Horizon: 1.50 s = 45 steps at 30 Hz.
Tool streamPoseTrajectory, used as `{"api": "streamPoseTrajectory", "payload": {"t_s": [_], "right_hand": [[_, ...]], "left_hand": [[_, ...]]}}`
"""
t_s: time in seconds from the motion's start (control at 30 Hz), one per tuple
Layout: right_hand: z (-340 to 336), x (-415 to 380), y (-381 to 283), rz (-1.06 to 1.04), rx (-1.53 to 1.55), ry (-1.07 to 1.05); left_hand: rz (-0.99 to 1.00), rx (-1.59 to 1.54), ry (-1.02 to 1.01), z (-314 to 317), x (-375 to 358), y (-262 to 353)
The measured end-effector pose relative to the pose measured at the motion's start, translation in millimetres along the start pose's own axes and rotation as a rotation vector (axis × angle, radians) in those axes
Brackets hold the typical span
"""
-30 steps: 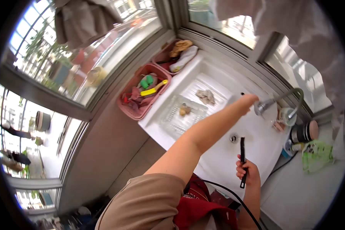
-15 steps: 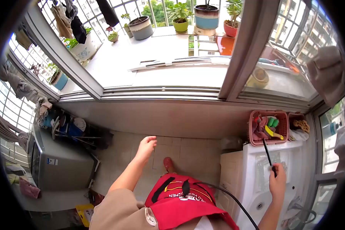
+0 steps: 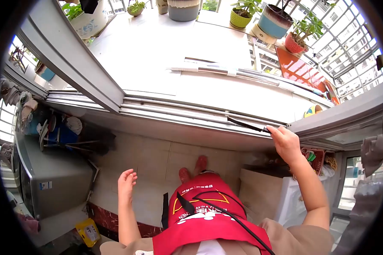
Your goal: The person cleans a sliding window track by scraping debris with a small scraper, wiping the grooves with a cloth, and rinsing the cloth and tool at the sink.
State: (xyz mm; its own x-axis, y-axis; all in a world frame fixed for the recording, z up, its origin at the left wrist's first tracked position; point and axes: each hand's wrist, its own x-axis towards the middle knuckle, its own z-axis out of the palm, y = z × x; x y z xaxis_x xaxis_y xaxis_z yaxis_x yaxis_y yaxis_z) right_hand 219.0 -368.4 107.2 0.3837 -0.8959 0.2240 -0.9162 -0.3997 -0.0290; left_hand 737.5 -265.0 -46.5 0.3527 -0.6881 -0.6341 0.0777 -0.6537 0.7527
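My right hand (image 3: 286,143) is closed around the end of a thin, flat black strip-like tool (image 3: 247,124). Its exact kind I cannot tell. The tool points left and overlaps the metal sliding-window track (image 3: 178,115) in this view, with its far tip right at the rails. Lower on the left, my left hand (image 3: 127,182) hangs over the tiled floor, fingers loosely bent and apart, holding nothing. A red apron (image 3: 217,227) covers my front, and a black cable (image 3: 247,229) runs across it.
Beyond the track, a white ledge (image 3: 149,68) bears potted plants and long metal poles (image 3: 242,73). A window frame (image 3: 344,117) borders the right. A grey appliance (image 3: 59,178) stands left; a pink basket (image 3: 315,159) and a white sink (image 3: 291,199) are at right.
My right hand has moved from over the sink up to the window track, carrying the black tool. My left hand has dropped lower and to the left. The view has shifted toward the window.
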Motion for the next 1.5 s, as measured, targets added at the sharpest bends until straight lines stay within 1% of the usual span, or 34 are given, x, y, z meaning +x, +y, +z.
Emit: {"api": "streamPoseTrajectory", "payload": {"t_s": [0.03, 0.07, 0.13, 0.23, 0.27, 0.3, 0.33, 0.4, 0.43, 0.47, 0.53, 0.57, 0.63, 0.67, 0.73, 0.77, 0.8, 0.87, 0.93, 0.97, 1.0, 1.1, 1.17, 1.2, 1.23, 1.27, 1.33, 1.4, 1.43, 1.47, 1.5], "right_hand": [[5.7, 4.2, 4.7, -0.057, -0.092, 0.008], [11.3, 9.8, 9.1, -0.099, -0.100, 0.026], [33.1, 26.0, 1.3, -0.179, -0.056, 0.098], [75.4, 67.8, -47.2, -0.331, 0.113, 0.133], [86.0, 81.8, -61.9, -0.322, 0.151, 0.128], [87.7, 86.5, -61.9, -0.308, 0.177, 0.123], [88.8, 90.7, -62.8, -0.298, 0.201, 0.118], [74.3, 67.2, -28.6, -0.171, 0.230, 0.001], [56.9, 52.5, -13.0, -0.164, 0.173, -0.052], [39.2, 39.8, -1.5, -0.156, 0.114, -0.102], [18.4, 15.2, 6.7, -0.007, 0.201, -0.155], [10.5, 22.5, 5.2, -0.006, 0.200, -0.159], [-2.4, 37.3, -4.0, 0.085, 0.280, -0.061], [-6.6, 51.6, -10.0, 0.170, 0.243, -0.122], [2.7, 64.9, -8.3, 0.096, 0.238, -0.238], [1.4, 68.3, -8.0, 0.097, 0.223, -0.236], [0.3, 70.8, -8.3, 0.124, 0.279, -0.267], [-2.3, 74.9, -10.0, 0.155, 0.336, -0.313], [-4.5, 76.7, -14.3, 0.192, 0.315, -0.267], [-3.0, 74.3, -12.4, 0.240, 0.376, -0.247], [-1.8, 73.3, -10.8, 0.245, 0.371, -0.252], [7.6, 71.9, -9.4, 0.309, 0.339, -0.296], [26.3, 80.2, -7.2, 0.326, 0.373, -0.376], [34.7, 94.6, -17.7, 0.322, 0.390, -0.416], [46.6, 109.5, -33.7, 0.267, 0.456, -0.357], [56.8, 125.5, -51.9, 0.231, 0.469, -0.360], [69.9, 136.1, -62.7, 0.201, 0.419, -0.344], [45.3, 122.0, -33.4, 0.378, 0.269, -0.490], [32.3, 103.9, -11.3, 0.440, 0.205, -0.552], [23.0, 84.9, 0.8, 0.449, 0.243, -0.475], [21.6, 86.8, -1.5, 0.445, 0.228, -0.482]], "left_hand": [[-0.008, -0.006, 0.006, -1.1, 4.5, -0.5], [-0.016, -0.013, 0.012, -0.4, 5.5, -1.2], [-0.040, -0.012, 0.016, 1.9, 10.1, 7.6], [-0.060, 0.000, 0.071, 15.3, 19.2, 32.5], [-0.043, 0.018, 0.014, 21.3, 17.4, 50.8], [-0.023, 0.030, -0.043, 24.7, 19.6, 62.2], [-0.024, 0.028, -0.032, 23.6, 25.7, 66.8], [0.156, 0.137, -0.076, 17.0, 33.4, 70.1], [0.127, 0.132, -0.031, 13.9, 34.2, 68.9], [0.115, 0.136, -0.032, 9.2, 36.8, 65.3], [-0.021, 0.199, 0.037, 2.8, 40.9, 50.6], [-0.025, 0.199, 0.034, 2.8, 43.1, 47.7], [-0.049, 0.191, 0.004, 0.9, 51.3, 49.4], [-0.044, 0.209, -0.012, -3.1, 56.5, 58.7], [0.005, 0.262, -0.089, -2.2, 67.8, 81.0], [0.087, 0.263, -0.088, -5.1, 74.1, 90.2], [0.174, 0.239, -0.079, -11.4, 81.3, 93.3], [0.160, 0.209, -0.026, -21.8, 86.0, 102.8], [0.161, 0.210, -0.032, -38.5, 93.1, 90.7], [0.132, 0.260, -0.030, -43.9, 93.1, 87.2], [0.101, 0.307, -0.028, -47.4, 93.6, 83.2], [0.079, 0.325, -0.047, -58.3, 94.8, 76.6], [0.098, 0.357, -0.063, -68.5, 107.6, 62.3], [0.118, 0.388, -0.076, -70.3, 112.7, 57.7], [0.116, 0.394, -0.089, -67.1, 112.7, 63.6], [0.146, 0.461, -0.119, -61.2, 112.9, 76.5], [0.175, 0.529, -0.155, -56.0, 115.0, 93.3], [0.219, 0.462, -0.164, -55.9, 115.9, 97.1], [0.240, 0.422, -0.147, -64.4, 123.4, 84.6], [0.237, 0.415, -0.146, -69.0, 127.8, 73.9], [0.234, 0.497, -0.119, -73.0, 130.4, 64.4]]}}
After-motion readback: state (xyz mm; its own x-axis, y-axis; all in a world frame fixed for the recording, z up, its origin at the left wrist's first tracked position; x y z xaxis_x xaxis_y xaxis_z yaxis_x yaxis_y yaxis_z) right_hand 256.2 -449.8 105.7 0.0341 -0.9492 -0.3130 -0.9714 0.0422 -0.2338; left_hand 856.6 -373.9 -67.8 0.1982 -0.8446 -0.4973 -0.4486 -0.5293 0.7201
